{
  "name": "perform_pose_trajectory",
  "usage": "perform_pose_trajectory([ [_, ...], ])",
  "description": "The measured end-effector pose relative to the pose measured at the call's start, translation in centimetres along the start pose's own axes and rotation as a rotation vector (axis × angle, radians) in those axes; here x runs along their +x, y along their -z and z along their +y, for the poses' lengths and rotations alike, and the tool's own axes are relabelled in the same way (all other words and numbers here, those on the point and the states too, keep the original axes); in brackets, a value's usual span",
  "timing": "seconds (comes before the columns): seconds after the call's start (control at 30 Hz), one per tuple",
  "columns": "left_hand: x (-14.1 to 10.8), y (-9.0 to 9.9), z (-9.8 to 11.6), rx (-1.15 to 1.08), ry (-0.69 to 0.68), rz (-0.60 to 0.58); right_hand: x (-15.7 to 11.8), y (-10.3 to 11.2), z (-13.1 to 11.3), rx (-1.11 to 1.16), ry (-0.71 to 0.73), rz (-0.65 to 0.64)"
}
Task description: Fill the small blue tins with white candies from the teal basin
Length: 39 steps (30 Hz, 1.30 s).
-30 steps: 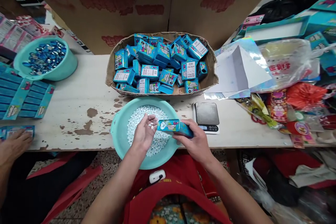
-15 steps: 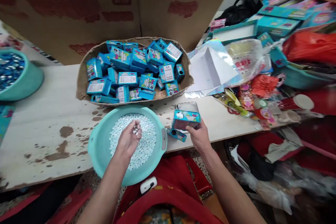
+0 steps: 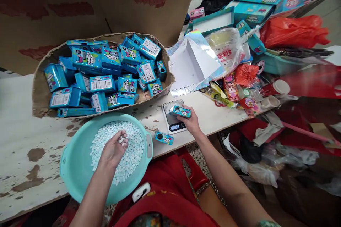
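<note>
My left hand (image 3: 114,149) is closed around several small white candies (image 3: 123,139), palm up, above the turquoise basin (image 3: 76,165). More such candies (image 3: 128,165) fill the basin's bottom. In my right hand (image 3: 192,121) is a blue printed tin (image 3: 183,112), its narrow face with a round opening turned up. That tin is over the plate of a small digital scale (image 3: 174,127); whether they touch I cannot tell. A narrow blue piece (image 3: 164,138) with a dark round spot lies between the basin and the scale.
A cut-down cardboard tray (image 3: 39,94) heaped with blue tins (image 3: 101,83) stands behind the basin. A big carton (image 3: 106,3) rises at the back. To the right lie white sheets (image 3: 186,65), plastic bags (image 3: 226,49), a red bag (image 3: 295,32) and cups (image 3: 281,87).
The view has swung right. My right hand has tipped the tin so its narrow face is up, and the scale's display now shows. My left hand stays over the basin with candies.
</note>
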<state>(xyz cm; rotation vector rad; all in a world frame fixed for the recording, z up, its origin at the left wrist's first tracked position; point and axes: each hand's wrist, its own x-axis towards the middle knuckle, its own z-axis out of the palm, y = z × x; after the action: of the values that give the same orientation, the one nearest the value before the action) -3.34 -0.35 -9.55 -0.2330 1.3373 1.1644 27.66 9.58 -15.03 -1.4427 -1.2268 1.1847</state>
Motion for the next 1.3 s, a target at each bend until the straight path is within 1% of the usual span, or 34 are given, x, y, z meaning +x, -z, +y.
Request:
perform_pose_trajectory([
  [0.1,0.2,0.2,0.0,-0.011,0.017,-0.06,-0.9,1.3,-0.4,-0.117,0.082,0.051],
  [0.17,0.3,0.4,0.0,-0.025,0.017,-0.121,-2.2,2.5,-0.5,-0.166,0.084,0.108],
  [0.2,0.3,0.5,0.0,-0.026,0.015,-0.147,-3.0,3.1,-0.5,-0.166,0.065,0.15],
  [0.27,0.3,0.5,0.0,0.002,0.003,-0.164,-4.7,4.3,-0.1,-0.127,-0.008,0.254],
  [0.37,0.3,0.1,0.2,0.093,-0.018,-0.143,-7.4,5.6,1.2,-0.038,-0.152,0.418],
  [0.43,0.2,-0.5,0.3,0.139,-0.022,-0.159,-8.8,6.3,2.3,-0.011,-0.215,0.486],
  [0.5,0.1,-1.5,0.4,0.166,-0.012,-0.219,-9.9,6.6,3.3,-0.01,-0.247,0.511],
  [0.6,-0.2,-3.5,0.4,0.229,-0.021,-0.317,-11.0,6.9,4.4,-0.006,-0.277,0.496],
  [0.67,-0.3,-5.2,0.2,0.306,-0.059,-0.344,-11.3,6.8,4.8,-0.002,-0.29,0.478],
  [0.77,-0.2,-8.1,-0.3,0.481,-0.106,-0.365,-11.7,6.7,5.2,0.0,-0.303,0.462],
  [0.83,-0.1,-10.0,-0.7,0.612,-0.145,-0.422,-11.8,6.7,5.4,0.001,-0.309,0.453],
  [0.9,0.0,-11.9,-1.0,0.753,-0.242,-0.501,-12.1,6.6,5.4,0.0,-0.316,0.438],
  [0.97,0.3,-13.6,-1.5,0.949,-0.43,-0.557,-12.4,6.6,5.4,-0.002,-0.324,0.42],
  [1.0,0.5,-14.4,-1.8,1.079,-0.548,-0.565,-12.6,6.5,5.4,-0.004,-0.328,0.411],
  [1.07,1.0,-16.0,-2.7,1.395,-0.785,-0.54,-12.9,6.3,5.4,-0.008,-0.334,0.391],
  [1.13,1.6,-17.6,-3.9,1.733,-0.95,-0.494,-13.2,5.9,5.2,-0.012,-0.335,0.365],
  [1.2,2.1,-18.8,-5.2,1.999,-1.013,-0.476,-13.3,5.2,5.0,-0.007,-0.332,0.327],
  [1.23,2.2,-19.2,-5.6,2.078,-1.019,-0.478,-13.3,4.7,4.8,-0.003,-0.328,0.303],
  [1.3,1.9,-19.1,-5.6,2.111,-1.04,-0.45,-13.1,3.6,4.2,-0.018,-0.298,0.225],
])
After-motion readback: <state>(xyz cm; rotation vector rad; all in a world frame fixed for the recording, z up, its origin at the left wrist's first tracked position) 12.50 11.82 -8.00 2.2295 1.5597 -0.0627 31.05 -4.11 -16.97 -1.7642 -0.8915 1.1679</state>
